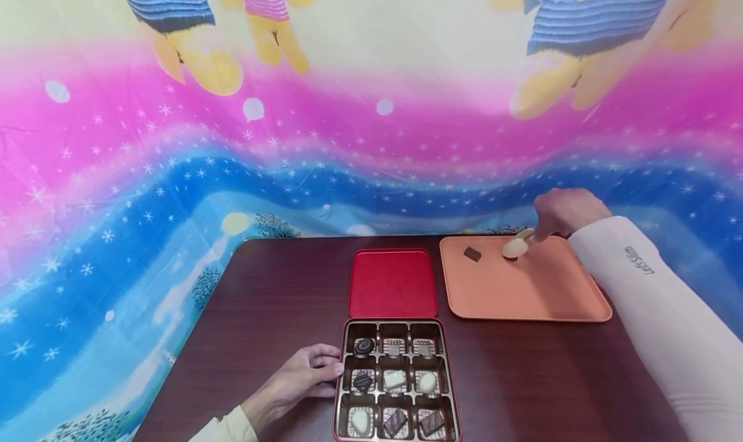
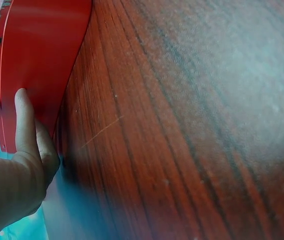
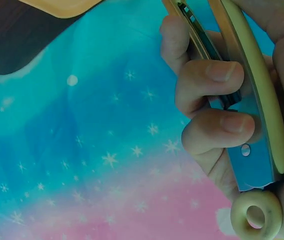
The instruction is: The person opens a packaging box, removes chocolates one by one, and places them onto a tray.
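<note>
In the head view my left hand (image 1: pixel 306 375) rests against the left side of an open red tin (image 1: pixel 338 397), fingers mostly straight. Its gold divided insert holds dark and white chocolates, such as a round dark chocolate (image 1: pixel 364 346). The back middle and back right compartments show striped printed bottoms. My right hand (image 1: pixel 571 211) grips cream-handled metal tongs (image 3: pixel 249 90), with the fingers curled round both arms. Over an orange tray (image 1: pixel 557 300), the tong tips hang at a small dark chocolate, mostly hidden under them. A square dark chocolate (image 1: pixel 473 253) lies to their left.
Behind the tin lies a flat red lid (image 1: pixel 393 284), left of the tray. All stand on a dark wooden table (image 1: pixel 278 287). A patterned cloth backdrop (image 1: pixel 325 139) hangs along the table's far edge and sides.
</note>
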`<state>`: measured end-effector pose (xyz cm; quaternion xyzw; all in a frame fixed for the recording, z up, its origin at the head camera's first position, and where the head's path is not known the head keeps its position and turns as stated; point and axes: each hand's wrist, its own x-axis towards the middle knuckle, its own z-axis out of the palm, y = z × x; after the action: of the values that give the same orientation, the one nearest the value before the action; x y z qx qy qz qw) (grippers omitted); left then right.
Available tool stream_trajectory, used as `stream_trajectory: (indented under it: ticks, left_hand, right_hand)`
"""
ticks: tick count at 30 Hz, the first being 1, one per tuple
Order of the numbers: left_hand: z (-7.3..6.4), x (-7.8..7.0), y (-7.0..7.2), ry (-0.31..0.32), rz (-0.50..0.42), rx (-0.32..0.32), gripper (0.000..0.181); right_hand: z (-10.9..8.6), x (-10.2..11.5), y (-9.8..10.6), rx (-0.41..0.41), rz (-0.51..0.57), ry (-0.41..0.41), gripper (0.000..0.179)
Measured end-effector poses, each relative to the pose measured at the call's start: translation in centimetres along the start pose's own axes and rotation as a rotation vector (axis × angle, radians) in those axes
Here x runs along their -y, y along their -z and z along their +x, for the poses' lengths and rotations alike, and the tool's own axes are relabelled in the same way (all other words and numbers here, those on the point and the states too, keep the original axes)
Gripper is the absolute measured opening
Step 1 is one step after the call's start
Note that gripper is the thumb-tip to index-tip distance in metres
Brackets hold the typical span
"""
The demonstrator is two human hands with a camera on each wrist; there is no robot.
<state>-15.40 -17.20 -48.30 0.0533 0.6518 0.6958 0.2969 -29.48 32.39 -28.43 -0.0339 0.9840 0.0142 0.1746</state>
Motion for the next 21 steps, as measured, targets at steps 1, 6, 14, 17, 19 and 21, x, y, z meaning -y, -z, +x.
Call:
stream_trajectory:
  ticks: [1,6,14,17,19,21]
  left_hand:
    - [0.0,0.0,0.0,-0.001,0.0,0.001,0.052]
    - [0.0,0.0,0.0,0.002,0.0,0.002,0.053]
    - [0.0,0.0,0.0,0.004,0.002,0.004,0.054]
    - [0.0,-0.1,0.0,0.002,0.002,0.003,0.055]
    - [0.0,0.0,0.0,0.002,0.002,0.003,0.055]
    - [-0.1,0.0,-0.1,0.002,0.0,0.007,0.054]
  right_hand:
    - [0.0,0.0,0.3,0.009,-0.01,0.003,0.029]
    - [-0.2,0.9,2.2,0.054,-0.08,0.049,0.04]
    - [-2.3,5.9,4.4,-0.033,-0.159,0.125,0.035]
    - [-3.1,7.9,4.8,-0.064,-0.191,0.168,0.032]
    - [-3.4,9.1,4.9,-0.079,-0.214,0.197,0.032]
    - [-3.8,10.1,4.9,-0.094,-0.24,0.23,0.034]
